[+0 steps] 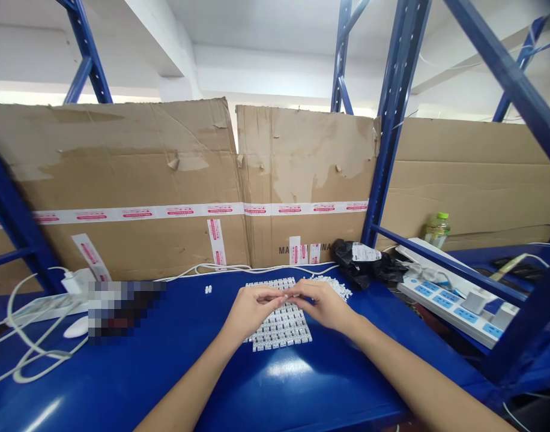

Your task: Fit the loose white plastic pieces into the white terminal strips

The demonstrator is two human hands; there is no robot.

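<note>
The left hand and right hand come together tip to tip, any pinched piece hidden, just above a light, stiff, brittle-looking grid of small white plastic clips, best held by its edge

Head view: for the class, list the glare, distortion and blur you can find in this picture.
Head view: a glare patch shines on the blue bench; the blue shelving upright leans from wide-angle distortion; a pixelated block blurs out part of the bench's left side.
</note>
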